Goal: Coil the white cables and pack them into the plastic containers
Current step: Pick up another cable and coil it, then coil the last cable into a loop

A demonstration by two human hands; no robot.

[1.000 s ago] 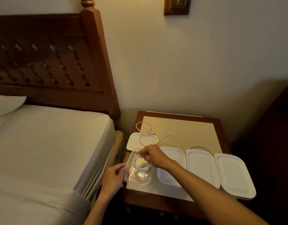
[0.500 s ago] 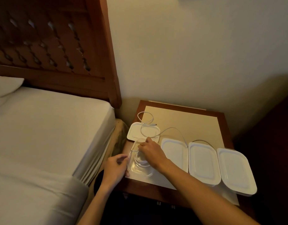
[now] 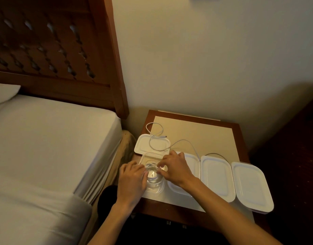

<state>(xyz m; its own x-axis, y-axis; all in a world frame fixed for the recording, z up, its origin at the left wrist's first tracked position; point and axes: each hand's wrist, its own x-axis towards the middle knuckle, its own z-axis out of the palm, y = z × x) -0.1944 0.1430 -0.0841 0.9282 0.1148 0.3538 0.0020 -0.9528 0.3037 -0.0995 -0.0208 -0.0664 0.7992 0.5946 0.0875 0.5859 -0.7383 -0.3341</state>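
1. Both hands over the open clear container (image 3: 153, 175) at the near left corner of the bedside table (image 3: 192, 119), likely because a springy coil needs pressing from two sides to stay down.
2. Left hand (image 3: 132, 181) laid on the container's left rim, fingers curled loosely onto the coiled white cable (image 3: 152, 167); firm grip or mere press: cannot tell.
3. Right hand (image 3: 175, 167) half closed, fingertips pinching or tucking cable at the coil's right side.
4. Loose lid (image 3: 152, 145) parked just beyond the container, handy for closing.
5. Cable tail (image 3: 185, 141) trailing across that lid and rightward, not yet wound in.
6. Three lidded containers (image 3: 217, 175) lined up to the right.
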